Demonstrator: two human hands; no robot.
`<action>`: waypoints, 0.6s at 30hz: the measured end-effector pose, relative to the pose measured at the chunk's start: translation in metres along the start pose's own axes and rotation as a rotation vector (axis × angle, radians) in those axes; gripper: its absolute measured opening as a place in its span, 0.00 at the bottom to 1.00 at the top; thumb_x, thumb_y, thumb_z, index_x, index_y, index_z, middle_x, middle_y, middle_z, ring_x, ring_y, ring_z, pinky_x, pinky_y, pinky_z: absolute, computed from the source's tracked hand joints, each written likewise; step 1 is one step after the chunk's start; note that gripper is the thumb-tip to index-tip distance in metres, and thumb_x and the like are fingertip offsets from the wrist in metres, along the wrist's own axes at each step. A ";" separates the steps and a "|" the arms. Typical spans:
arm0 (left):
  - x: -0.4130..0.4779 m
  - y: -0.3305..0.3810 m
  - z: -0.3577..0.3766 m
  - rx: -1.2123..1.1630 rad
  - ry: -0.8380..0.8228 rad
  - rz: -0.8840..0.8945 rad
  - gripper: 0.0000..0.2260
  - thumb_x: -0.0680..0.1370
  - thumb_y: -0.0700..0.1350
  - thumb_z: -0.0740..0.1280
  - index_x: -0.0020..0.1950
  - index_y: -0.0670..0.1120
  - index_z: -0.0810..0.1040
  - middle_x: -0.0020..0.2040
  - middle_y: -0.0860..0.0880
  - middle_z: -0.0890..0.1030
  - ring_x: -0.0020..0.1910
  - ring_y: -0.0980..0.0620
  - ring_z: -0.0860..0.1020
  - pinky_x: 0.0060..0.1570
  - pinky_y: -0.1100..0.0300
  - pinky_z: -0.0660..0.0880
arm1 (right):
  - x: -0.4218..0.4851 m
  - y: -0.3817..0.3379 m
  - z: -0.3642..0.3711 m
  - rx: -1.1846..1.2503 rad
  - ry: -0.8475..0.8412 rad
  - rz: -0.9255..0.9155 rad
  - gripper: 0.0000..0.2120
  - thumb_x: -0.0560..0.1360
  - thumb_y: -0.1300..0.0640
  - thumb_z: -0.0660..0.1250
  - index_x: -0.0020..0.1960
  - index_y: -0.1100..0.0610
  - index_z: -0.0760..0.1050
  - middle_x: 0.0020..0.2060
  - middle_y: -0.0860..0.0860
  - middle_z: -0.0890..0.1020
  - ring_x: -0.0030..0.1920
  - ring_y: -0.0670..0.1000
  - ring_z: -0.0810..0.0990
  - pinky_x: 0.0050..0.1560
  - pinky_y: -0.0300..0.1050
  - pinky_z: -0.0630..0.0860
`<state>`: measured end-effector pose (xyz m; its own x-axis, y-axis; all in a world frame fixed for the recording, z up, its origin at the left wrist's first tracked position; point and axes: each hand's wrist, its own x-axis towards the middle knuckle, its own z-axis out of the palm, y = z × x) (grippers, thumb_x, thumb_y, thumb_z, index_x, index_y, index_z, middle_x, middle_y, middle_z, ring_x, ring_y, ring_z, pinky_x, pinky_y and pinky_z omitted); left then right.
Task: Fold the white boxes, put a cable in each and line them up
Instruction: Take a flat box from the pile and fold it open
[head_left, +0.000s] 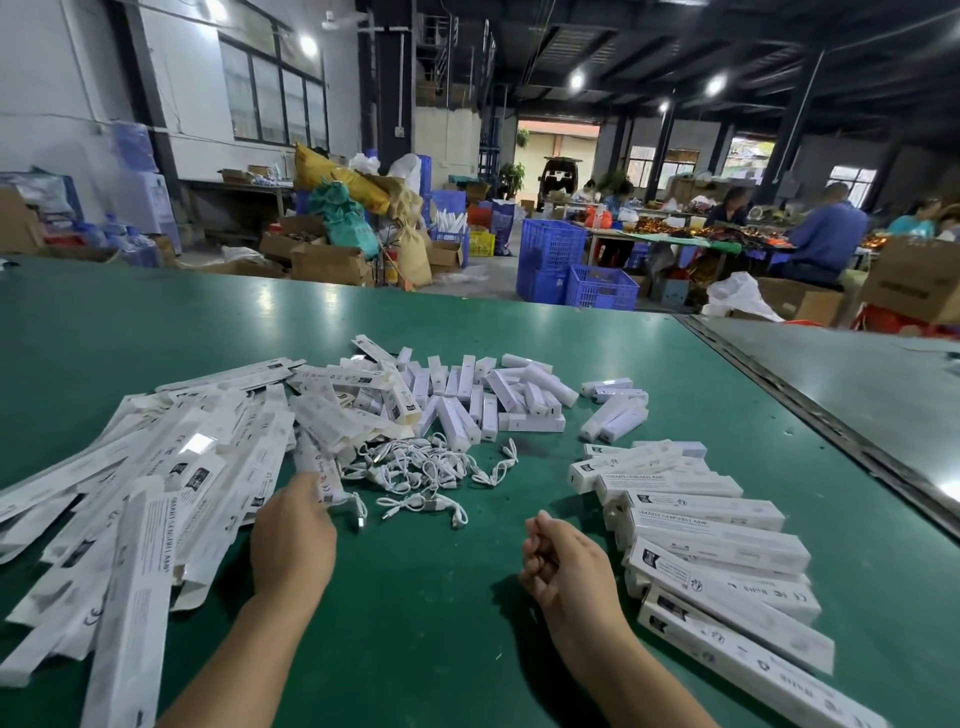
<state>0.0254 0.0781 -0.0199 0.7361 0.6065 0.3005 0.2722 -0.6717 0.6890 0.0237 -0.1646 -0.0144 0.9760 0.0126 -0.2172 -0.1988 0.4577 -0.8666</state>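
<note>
A big heap of flat, unfolded white boxes covers the left of the green table. My left hand reaches into its right edge, fingers on one flat box; its fingertips are hidden. A tangle of short white cables lies just beyond both hands. On the right, folded white boxes sit in a row, overlapping. My right hand hovers beside that row with fingers loosely curled and nothing in it.
A pile of small white lamp units lies behind the cables. A metal seam divides this table from the grey one on the right. Blue crates, cardboard boxes and seated workers fill the hall beyond.
</note>
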 end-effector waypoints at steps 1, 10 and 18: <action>-0.001 0.000 -0.001 -0.065 0.023 -0.018 0.14 0.78 0.30 0.65 0.63 0.37 0.78 0.52 0.36 0.83 0.44 0.37 0.80 0.38 0.50 0.76 | 0.001 0.001 0.000 0.006 -0.002 0.001 0.10 0.79 0.60 0.64 0.40 0.61 0.78 0.29 0.52 0.75 0.27 0.46 0.70 0.26 0.36 0.70; 0.000 0.009 0.010 -0.826 0.010 -0.240 0.32 0.77 0.29 0.67 0.75 0.54 0.66 0.68 0.47 0.76 0.61 0.48 0.76 0.58 0.52 0.73 | 0.003 0.003 -0.001 0.012 -0.021 -0.012 0.13 0.79 0.60 0.65 0.36 0.59 0.80 0.29 0.52 0.76 0.27 0.45 0.70 0.25 0.35 0.69; -0.021 0.028 0.017 -0.868 -0.040 -0.019 0.29 0.76 0.32 0.70 0.73 0.55 0.72 0.62 0.51 0.78 0.53 0.61 0.78 0.48 0.66 0.75 | -0.004 0.003 0.002 -0.125 -0.088 -0.069 0.12 0.79 0.59 0.65 0.37 0.58 0.78 0.31 0.52 0.74 0.29 0.47 0.68 0.28 0.37 0.68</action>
<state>0.0282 0.0393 -0.0182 0.7620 0.5880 0.2714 -0.2720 -0.0897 0.9581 0.0197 -0.1616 -0.0155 0.9906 0.0650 -0.1204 -0.1355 0.3459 -0.9285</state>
